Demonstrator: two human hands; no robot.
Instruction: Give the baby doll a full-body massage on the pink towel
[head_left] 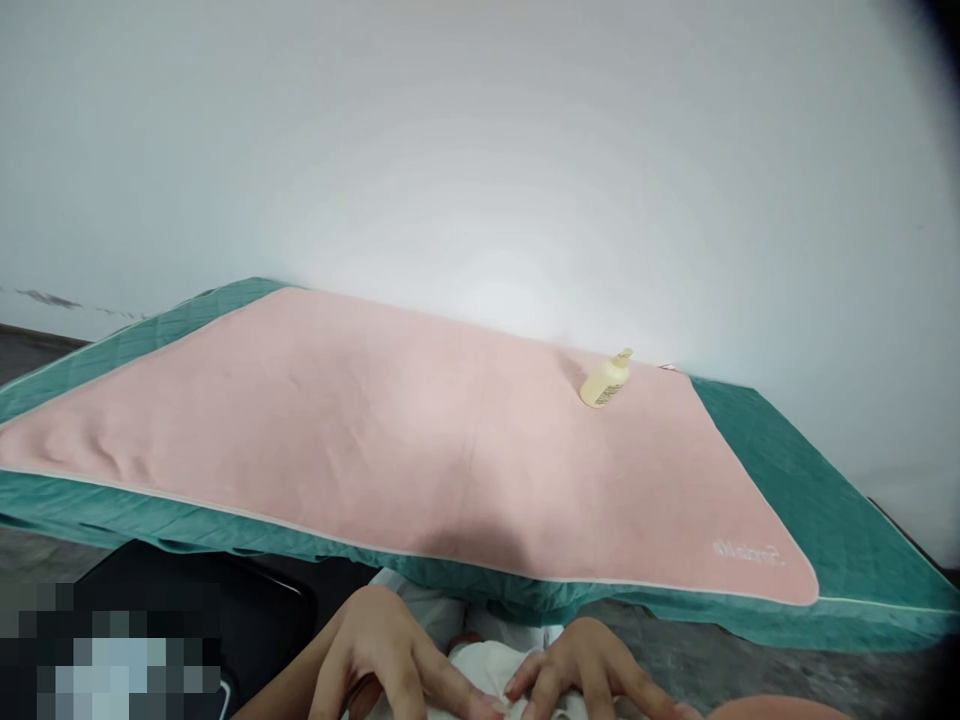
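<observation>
Both of my hands are low in the head view, close to my body, over a crumpled white cloth (491, 665). My left hand (386, 640) has bent fingers, with the tips pressed onto the cloth at the lower edge of the picture. Across from it, my right hand (589, 665) curls its fingers onto the same cloth. The picture's lower edge cuts off part of both hands, and I cannot tell what kind of cloth it is. A pale yellow pump bottle (604, 382) stands, looking tilted, on the pink mat (360, 420) well ahead of my right hand.
The pink mat lies over a green quilted bed cover (795, 480) against a white wall (480, 150). A black flat-topped object (217, 610) is at the lower left, beside a pixelated patch. Grey floor (697, 660) shows below the bed's near edge.
</observation>
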